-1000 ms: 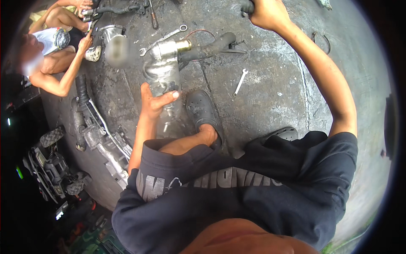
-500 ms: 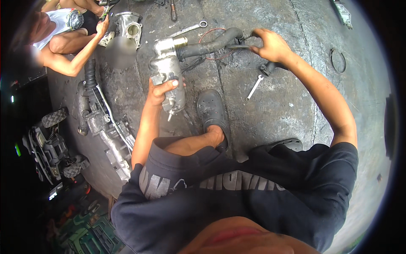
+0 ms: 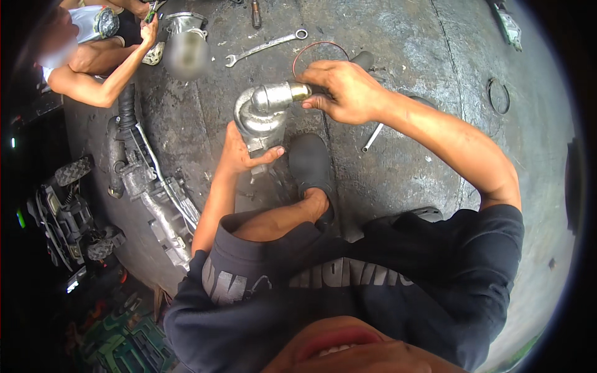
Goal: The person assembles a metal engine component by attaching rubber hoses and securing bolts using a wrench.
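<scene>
A silvery metal housing (image 3: 261, 112) with an elbow and a short pipe neck stands out in front of me. My left hand (image 3: 245, 152) grips its lower body, thumb across the front. My right hand (image 3: 323, 87) closes round the end of the neck, its fingertips partly hidden. A dark rubber hose (image 3: 362, 61) lies behind that hand, mostly covered by it. A thin red ring (image 3: 319, 43) is just beyond. An open-ended combination wrench (image 3: 266, 48) lies above the housing. A second wrench (image 3: 374, 138) shows below my right forearm, partly covered.
At upper left a co-worker (image 3: 99, 74) crouches holding a tool near a metal part (image 3: 186, 28). A screwdriver (image 3: 255, 13), a black clamp ring (image 3: 499, 96) and a metal piece (image 3: 507, 25) lie around. An engine assembly (image 3: 165, 221) and a small wheeled vehicle (image 3: 68, 224) sit left. My sandalled foot (image 3: 310, 161) is below.
My right hand has come down and leftward from the upper right onto the housing's neck. The housing now appears without the hose in its neck and is turned slightly, still in my left hand.
</scene>
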{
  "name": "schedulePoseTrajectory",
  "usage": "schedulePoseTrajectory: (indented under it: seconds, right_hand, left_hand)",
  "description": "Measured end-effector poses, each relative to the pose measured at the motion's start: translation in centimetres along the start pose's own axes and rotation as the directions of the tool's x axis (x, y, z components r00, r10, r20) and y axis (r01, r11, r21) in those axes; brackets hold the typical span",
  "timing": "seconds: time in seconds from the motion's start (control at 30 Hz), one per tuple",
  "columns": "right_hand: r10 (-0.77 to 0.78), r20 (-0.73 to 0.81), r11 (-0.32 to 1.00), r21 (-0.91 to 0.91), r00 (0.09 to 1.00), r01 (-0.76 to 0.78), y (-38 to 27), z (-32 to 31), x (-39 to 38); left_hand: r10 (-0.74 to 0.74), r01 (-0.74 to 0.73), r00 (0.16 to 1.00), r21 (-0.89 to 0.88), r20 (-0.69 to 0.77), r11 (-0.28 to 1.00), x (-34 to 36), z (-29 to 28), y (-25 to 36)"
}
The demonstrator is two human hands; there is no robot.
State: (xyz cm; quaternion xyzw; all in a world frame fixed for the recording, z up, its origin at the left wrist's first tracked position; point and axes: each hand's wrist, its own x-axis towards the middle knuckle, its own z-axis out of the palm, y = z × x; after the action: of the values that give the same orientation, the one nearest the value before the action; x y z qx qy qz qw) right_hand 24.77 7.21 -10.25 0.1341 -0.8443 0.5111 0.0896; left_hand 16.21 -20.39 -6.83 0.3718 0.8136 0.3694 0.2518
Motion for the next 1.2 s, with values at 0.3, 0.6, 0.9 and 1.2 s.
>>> schedulePoseTrajectory:
  seconds: [0.3,0.6,0.9,1.2]
  right_hand:
    - [0.037,0.018,0.921,-0.389,0.999,-0.027,4.3,0.1,-0.9]
    - [0.380,0.474,0.899,-0.392,0.795,-0.196,5.5,-0.5,3.5]
    - [0.072,0.837,0.894,0.188,0.543,-0.407,0.5,-2.0,-0.2]
    - [0.204,0.597,0.883,0.229,0.776,-0.409,-2.4,-0.9,-3.9]
  left_hand:
    - [-0.197,0.189,0.980,-0.302,0.003,0.934,0.0,0.1,-2.8]
    - [0.133,-0.133,0.991,0.081,0.001,0.988,0.0,-0.3,-0.6]
    - [0.421,-0.512,0.830,0.199,0.366,0.836,1.9,-1.9,8.7]
    - [0.422,-0.615,0.731,0.249,0.536,0.749,4.1,-3.8,11.8]
